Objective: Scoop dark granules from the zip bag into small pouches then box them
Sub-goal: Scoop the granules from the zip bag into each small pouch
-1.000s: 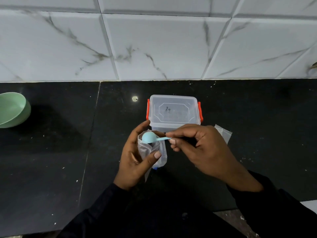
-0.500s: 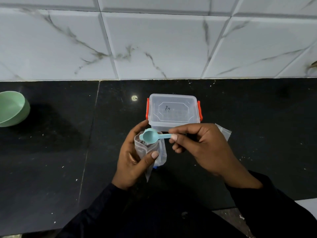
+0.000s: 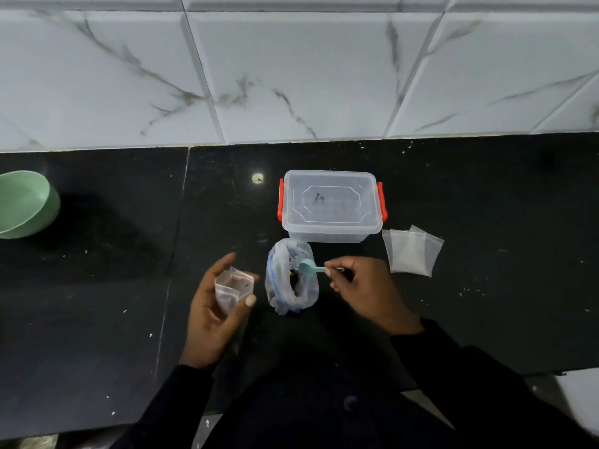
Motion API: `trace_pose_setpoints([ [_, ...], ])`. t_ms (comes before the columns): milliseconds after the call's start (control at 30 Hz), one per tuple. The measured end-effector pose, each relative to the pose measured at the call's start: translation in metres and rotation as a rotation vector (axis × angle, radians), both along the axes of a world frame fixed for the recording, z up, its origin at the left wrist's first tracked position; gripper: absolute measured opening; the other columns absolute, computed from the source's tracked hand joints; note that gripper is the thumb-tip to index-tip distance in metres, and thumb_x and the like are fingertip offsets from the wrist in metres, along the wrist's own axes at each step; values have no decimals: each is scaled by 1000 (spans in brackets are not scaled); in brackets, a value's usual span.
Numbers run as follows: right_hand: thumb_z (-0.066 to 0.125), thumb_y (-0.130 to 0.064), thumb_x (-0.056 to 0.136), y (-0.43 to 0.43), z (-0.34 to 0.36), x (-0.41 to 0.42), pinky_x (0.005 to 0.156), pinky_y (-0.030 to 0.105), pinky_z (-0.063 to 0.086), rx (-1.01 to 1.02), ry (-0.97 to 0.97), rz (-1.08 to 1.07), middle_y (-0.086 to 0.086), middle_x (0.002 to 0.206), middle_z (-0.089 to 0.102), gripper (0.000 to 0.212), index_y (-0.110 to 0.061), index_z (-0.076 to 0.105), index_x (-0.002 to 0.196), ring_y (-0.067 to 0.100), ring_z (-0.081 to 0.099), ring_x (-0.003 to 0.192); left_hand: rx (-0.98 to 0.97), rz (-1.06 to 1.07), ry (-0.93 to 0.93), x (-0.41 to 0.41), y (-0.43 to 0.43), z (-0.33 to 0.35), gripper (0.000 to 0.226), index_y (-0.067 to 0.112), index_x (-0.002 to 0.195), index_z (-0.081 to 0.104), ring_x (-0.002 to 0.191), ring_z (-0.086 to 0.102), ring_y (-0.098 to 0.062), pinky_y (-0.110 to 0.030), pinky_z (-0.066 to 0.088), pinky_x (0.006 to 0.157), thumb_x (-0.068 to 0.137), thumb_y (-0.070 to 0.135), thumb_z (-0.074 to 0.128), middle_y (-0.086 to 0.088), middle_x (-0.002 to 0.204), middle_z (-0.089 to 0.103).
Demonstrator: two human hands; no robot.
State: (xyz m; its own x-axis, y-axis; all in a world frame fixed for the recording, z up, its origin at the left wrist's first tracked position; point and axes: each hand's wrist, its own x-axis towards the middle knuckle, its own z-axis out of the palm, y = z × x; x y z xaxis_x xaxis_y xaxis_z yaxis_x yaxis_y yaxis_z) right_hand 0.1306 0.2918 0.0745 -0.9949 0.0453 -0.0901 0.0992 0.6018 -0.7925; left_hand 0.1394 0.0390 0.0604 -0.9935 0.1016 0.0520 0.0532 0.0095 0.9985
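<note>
Left hand [image 3: 217, 306]: we cup it palm-up, thumb and fingers curled round a small pouch [image 3: 234, 288].
Right hand [image 3: 363, 286]: knuckles up, we pinch a scoop [image 3: 309, 266] by its handle.
Arms: both reach forward in dark sleeves [image 3: 470, 384].

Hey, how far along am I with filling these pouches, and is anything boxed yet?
Done: little that shows. The box has its lid on, and no filled pouch is visible. In hand: the left hand holds a small pouch open, while the right hand pinches the teal spoon at the mouth of the zip bag. Left: the empty pouches beside the box, then boxing.
</note>
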Motion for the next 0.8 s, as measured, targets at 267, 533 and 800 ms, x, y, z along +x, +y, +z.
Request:
trace_pose_setpoints([
  [267, 57, -26, 94, -20, -34, -23, 72, 32, 56, 378, 209, 302, 0, 95, 72, 22, -18, 72, 108, 14, 66, 83, -118, -152, -97, 11, 16, -35, 60, 16, 132, 51, 105, 67, -21, -28, 54, 89, 78, 30, 73, -4, 115, 68],
  [533, 42, -34, 95, -18, -37, -29, 71, 37, 53, 481, 97, 437, 3, 92, 69, 35, -16, 71, 103, 21, 66, 82, -305, -266, -92, 16, 22, -51, 58, 25, 133, 53, 100, 66, -11, -27, 53, 88, 79, 36, 71, 15, 112, 66],
  [800, 56, -19, 91, -13, -43, -33, 75, 31, 51, 298, 15, 422, 2, 91, 73, 20, -12, 74, 94, 16, 65, 82, -249, -189, -137, 12, 20, -55, 53, 20, 128, 56, 102, 66, -14, -28, 53, 88, 79, 34, 71, 8, 111, 68],
])
